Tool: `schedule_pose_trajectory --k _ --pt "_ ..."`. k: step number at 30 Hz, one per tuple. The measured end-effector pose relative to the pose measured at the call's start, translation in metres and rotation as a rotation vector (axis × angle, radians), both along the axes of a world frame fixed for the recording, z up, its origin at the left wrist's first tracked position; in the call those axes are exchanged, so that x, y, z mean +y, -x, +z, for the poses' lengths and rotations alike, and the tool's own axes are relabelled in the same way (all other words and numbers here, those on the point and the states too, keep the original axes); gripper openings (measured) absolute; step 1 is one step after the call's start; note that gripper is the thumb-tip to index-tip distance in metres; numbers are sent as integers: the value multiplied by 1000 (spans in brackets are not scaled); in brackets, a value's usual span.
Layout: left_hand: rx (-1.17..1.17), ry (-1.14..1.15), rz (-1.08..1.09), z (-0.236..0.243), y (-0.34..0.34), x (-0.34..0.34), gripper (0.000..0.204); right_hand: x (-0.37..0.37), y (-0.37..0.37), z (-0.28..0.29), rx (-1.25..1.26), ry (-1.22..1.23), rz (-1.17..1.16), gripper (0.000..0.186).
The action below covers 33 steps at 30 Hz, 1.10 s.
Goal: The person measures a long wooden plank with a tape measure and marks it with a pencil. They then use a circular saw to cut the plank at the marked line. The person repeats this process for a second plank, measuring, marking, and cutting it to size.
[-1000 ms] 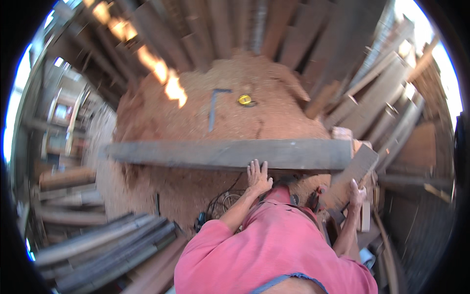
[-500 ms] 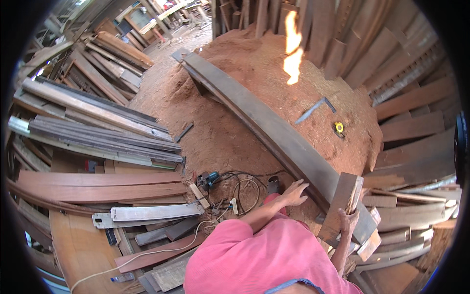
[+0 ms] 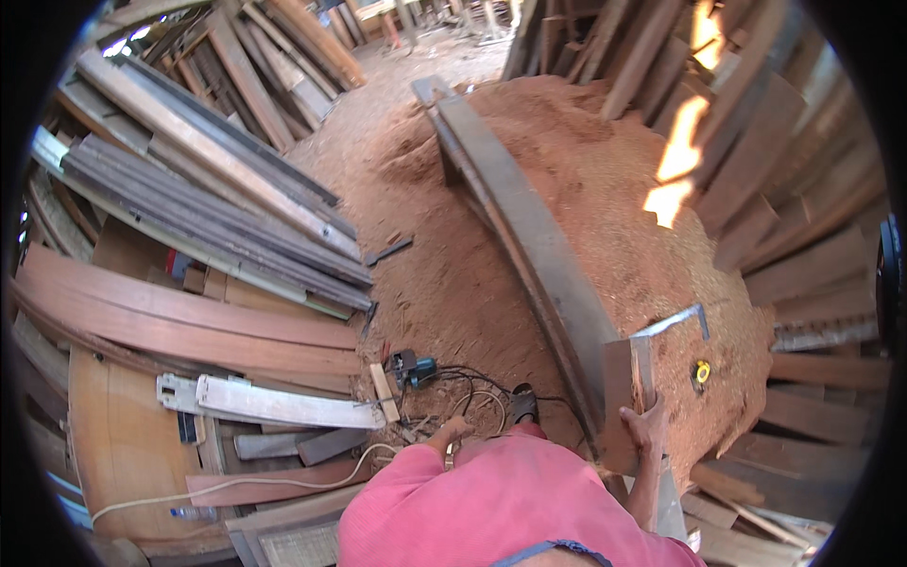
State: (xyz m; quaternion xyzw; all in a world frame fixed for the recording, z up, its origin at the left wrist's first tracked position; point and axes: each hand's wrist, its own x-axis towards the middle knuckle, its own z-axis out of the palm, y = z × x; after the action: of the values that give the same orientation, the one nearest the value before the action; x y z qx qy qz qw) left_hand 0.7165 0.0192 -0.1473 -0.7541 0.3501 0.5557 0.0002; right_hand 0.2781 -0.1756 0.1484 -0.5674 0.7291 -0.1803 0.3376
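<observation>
My right hand [image 3: 647, 427] grips a short, thick wooden board [image 3: 620, 397] by its right edge. This board stands tilted at the near end of a long dark plank [image 3: 534, 236], which runs away across the sawdust. Low at my left side, my left hand [image 3: 453, 430] is close to a tangle of cords [image 3: 480, 395]; its fingers are too small and partly hidden to read. Just beyond it lies a teal and black power tool [image 3: 414, 369], beside a small pale wood strip [image 3: 384, 392].
A metal carpenter's square [image 3: 675, 321] and a yellow tape measure [image 3: 700, 374] rest on the sawdust mound [image 3: 605, 189] at right. Stacked boards [image 3: 198, 213] fill the left side; more planks [image 3: 803, 161] lean at the right. A pale cord [image 3: 274, 489] crosses the near-left boards.
My left hand has left the long plank's edge and moved left and down toward the cords. The right hand still holds the short board. The whole view has turned.
</observation>
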Motion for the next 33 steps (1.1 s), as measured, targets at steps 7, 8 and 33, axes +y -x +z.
schedule_pose_trajectory --k 7,8,33 --pt "-35 411 323 42 -43 -77 47 -147 -104 -29 246 146 271 98" --pt "-67 461 358 40 -45 -75 47 -158 -127 -20 240 116 274 94" --pt "82 362 660 11 -152 -218 61 -308 -319 34 -40 -66 597 94"
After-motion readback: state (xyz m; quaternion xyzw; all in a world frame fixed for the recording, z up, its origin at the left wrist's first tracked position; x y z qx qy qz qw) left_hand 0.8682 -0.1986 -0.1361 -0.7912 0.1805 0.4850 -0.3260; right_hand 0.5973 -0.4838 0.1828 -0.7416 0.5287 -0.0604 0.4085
